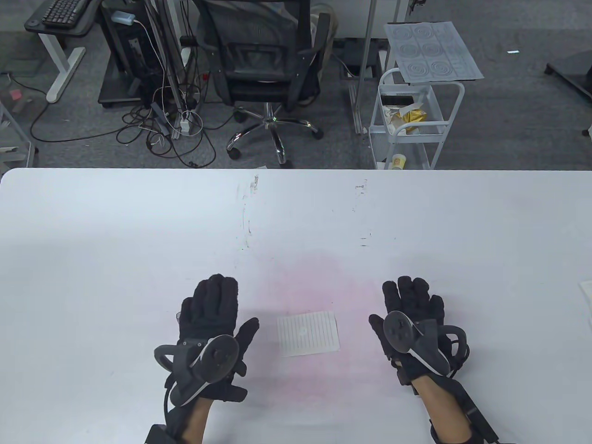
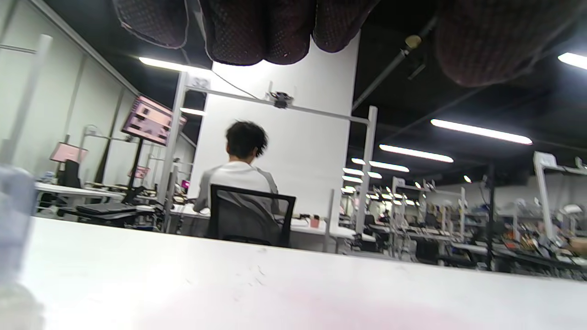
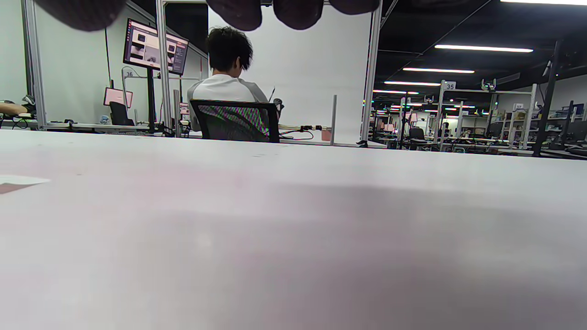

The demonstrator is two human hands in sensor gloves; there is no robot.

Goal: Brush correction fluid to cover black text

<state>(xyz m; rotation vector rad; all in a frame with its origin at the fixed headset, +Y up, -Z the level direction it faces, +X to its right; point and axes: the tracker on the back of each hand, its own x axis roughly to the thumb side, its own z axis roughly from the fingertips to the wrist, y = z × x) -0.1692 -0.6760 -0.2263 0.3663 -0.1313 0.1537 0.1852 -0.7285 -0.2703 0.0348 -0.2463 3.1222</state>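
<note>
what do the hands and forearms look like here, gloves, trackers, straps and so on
Both the left hand and right hand wear black, knit-textured gloves. A dark grey tracker with a ring loop is strapped to each hand's back. Forearms are bare skin, with black bands lower down.

**Count of what is in view**

On the table [image 1: 92, 240] lies one sheet of lined paper [image 1: 309, 333], with one small pale spot near its middle. One small clear object [image 1: 178, 316] shows just beside the left hand [image 1: 210, 323]; what it is cannot be told.

There are two gloved hands, the left and the right hand [image 1: 411, 319], and two trackers, one [image 1: 203, 365] on the back of the left hand, one [image 1: 409, 337] on the right.

Beyond the table stand one office chair [image 1: 263, 74], one white cart [image 1: 416, 120] carrying one printed sheet [image 1: 432, 51] with six round patterns, and one keyboard [image 1: 64, 10] on a side desk [image 1: 51, 27].

In the right wrist view, one seated person [image 3: 227, 78] and two lit screens [image 3: 155, 46] are seen.
</note>
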